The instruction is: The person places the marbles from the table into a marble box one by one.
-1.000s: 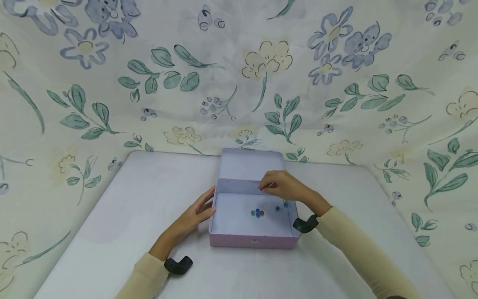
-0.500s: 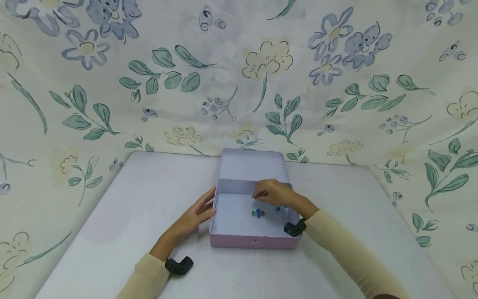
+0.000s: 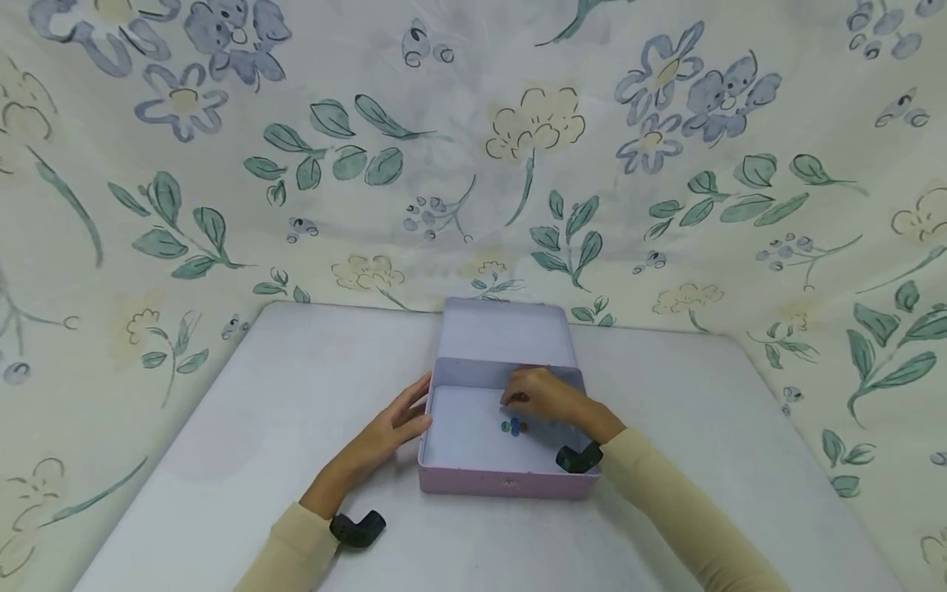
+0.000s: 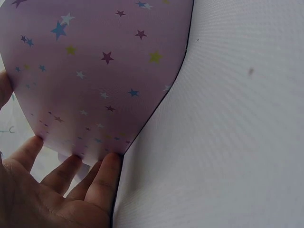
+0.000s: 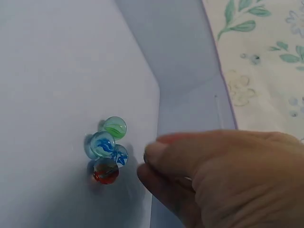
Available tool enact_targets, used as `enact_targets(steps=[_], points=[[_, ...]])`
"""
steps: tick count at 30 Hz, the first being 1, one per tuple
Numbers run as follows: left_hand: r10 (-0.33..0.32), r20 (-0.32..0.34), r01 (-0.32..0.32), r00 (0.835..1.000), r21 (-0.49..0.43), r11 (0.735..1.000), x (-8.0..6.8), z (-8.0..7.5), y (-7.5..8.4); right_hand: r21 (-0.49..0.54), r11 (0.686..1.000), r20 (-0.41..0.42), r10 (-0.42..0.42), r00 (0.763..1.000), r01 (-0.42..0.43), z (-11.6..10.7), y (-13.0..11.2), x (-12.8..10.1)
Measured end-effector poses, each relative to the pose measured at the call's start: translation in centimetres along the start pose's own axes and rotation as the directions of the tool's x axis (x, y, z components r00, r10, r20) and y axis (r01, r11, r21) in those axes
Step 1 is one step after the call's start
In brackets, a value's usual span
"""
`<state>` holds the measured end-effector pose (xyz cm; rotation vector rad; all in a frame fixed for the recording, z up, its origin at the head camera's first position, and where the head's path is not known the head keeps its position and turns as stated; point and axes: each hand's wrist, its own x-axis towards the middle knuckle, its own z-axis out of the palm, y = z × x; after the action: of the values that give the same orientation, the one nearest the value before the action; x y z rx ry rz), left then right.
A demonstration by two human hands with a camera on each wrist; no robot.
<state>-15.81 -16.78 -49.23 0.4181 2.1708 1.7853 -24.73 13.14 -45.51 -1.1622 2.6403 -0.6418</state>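
Note:
A lilac tin box (image 3: 473, 482) stands on the table with its lid (image 3: 506, 333) folded back. My left hand (image 3: 385, 436) rests against its left side, fingers extended; in the left wrist view the fingertips touch the star-printed wall (image 4: 107, 76). Inside the box, my right hand (image 3: 546, 393) pinches a marble (image 5: 146, 158) between thumb and forefinger, mostly hidden by them. Just beside those fingertips, a tight cluster lies on the box floor: a green-swirled marble (image 5: 115, 128), two blue-swirled marbles (image 5: 103, 144) and a red-orange marble (image 5: 106, 171).
The box's back wall (image 3: 466, 372) rises behind the right hand. A white table (image 3: 311, 362) surrounds the box, and a floral cloth (image 3: 444, 164) hangs behind it. Black cameras are worn on the left wrist (image 3: 358, 529) and right wrist (image 3: 579, 458).
My right hand has moved left and down from the back of the box towards the marble cluster, still pinching. It now covers the marbles seen earlier at the right side. The left hand stays put.

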Motion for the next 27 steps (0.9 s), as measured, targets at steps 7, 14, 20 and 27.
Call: enact_targets(steps=[7, 14, 20, 27], points=[[0.001, 0.002, -0.001, 1.000, 0.016, 1.000, 0.11, -0.07, -0.07, 0.040, 0.999, 0.033, 0.002, 0.999, -0.003, 0.18, 0.02, -0.06], [-0.014, -0.003, 0.014, 1.000, 0.009, 1.000, 0.20, 0.01, 0.25, 0.039, 0.999, 0.041, -0.014, 0.999, 0.013, 0.19, 0.15, -0.04], [-0.018, -0.005, 0.018, 1.000, 0.004, 1.000, 0.18, -0.01, 0.24, 0.052, 0.999, 0.058, -0.007, 0.998, 0.004, 0.19, 0.07, -0.11], [-0.026, -0.004, 0.026, 1.000, 0.007, 1.000, 0.11, 0.00, 0.37, 0.077, 0.997, -0.002, -0.017, 1.000, 0.017, -0.06, 0.15, -0.08]])
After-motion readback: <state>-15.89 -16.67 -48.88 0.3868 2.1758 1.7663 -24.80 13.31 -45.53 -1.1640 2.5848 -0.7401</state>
